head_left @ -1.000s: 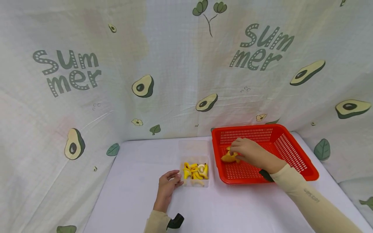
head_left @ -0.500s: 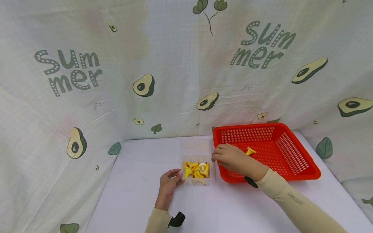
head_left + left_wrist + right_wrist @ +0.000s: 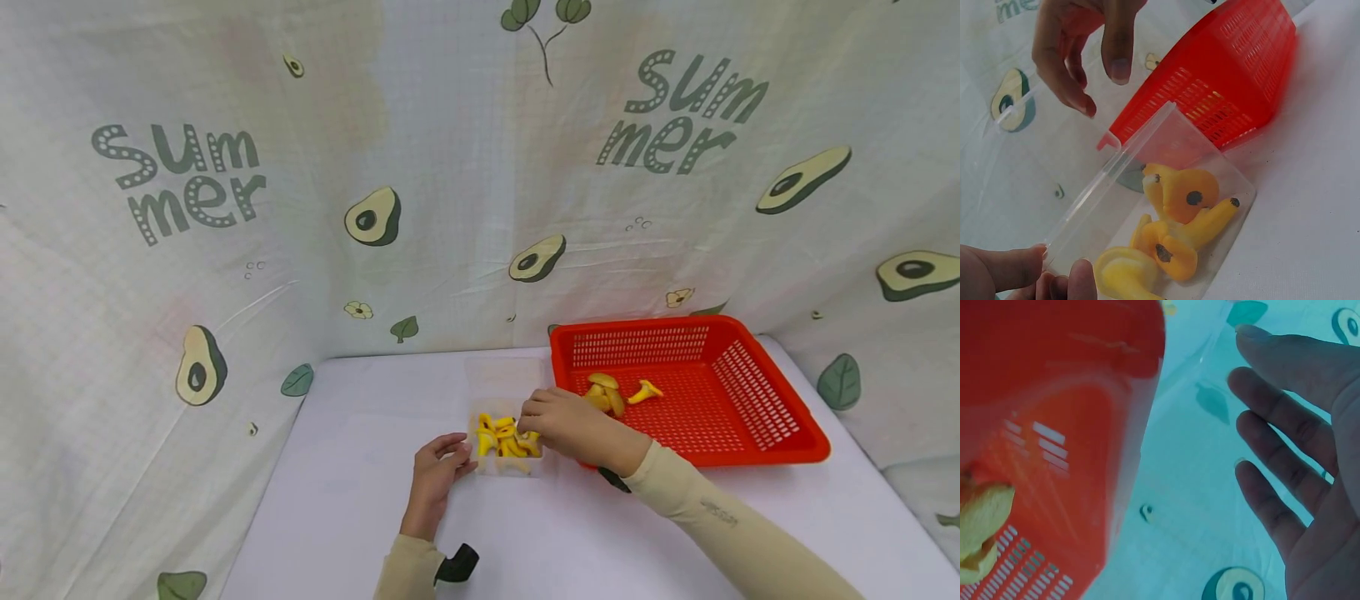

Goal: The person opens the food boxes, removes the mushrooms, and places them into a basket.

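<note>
The right hand (image 3: pixel 577 421) is pictured above a clear plastic box (image 3: pixel 487 468), having been brought across from the red plastic basket (image 3: pixel 757 456), over whose mushrooms it was held a second earlier. Its fingers are seen loosely bent and parted in the right wrist view, with nothing held in them; in the left wrist view, thumb and finger are set well apart above the box opening, clear of the contents.

The box is steadied at its left edge by the left hand (image 3: pixel 433 483), whose place is little changed; the edge is pinched lightly between thumb and bent fingers. Yellow toy pieces (image 3: pixel 1207 187), some banana-like and dark-tipped, are gathered in the box, and its translucent lid (image 3: pixel 501 379) is laid back behind it.

In the basket, just to the right, tan mushrooms (image 3: pixel 613 401) are left uncovered by the hand's departure, with a yellow trumpet-shaped mushroom (image 3: pixel 643 393) beside them. Since no piece appears to be carried over, attention is judged to be turned from the basket to the box's contents. Part of those contents is hidden by the right hand in the head view, and whether any piece is touched there cannot be told.
</note>
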Tool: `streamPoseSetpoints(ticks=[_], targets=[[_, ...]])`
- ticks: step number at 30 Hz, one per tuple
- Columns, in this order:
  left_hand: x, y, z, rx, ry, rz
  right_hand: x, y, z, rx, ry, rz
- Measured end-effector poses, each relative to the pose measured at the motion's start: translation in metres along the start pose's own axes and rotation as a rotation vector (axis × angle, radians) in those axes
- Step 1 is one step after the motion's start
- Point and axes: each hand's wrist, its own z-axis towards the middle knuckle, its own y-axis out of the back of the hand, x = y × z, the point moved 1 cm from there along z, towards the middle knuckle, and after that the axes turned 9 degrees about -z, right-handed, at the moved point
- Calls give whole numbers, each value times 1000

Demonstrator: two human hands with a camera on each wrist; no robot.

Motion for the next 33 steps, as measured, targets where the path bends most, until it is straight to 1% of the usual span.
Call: streamPoseSetpoints(ticks=[10, 14, 20, 27, 33], targets=[[-2, -1, 0, -7, 5, -5, 14, -9, 14, 105, -41, -87], [-3, -1, -1, -8, 0, -14, 18, -12, 18, 131, -60, -139], [-1, -1, -1, -17, 4, -11, 24, -19, 20, 126, -115, -208], [1, 0, 0, -4, -2, -14, 28, -26, 23, 114, -179, -214], [1, 1, 2, 6, 2, -19, 30, -34, 27, 150, -219, -213]])
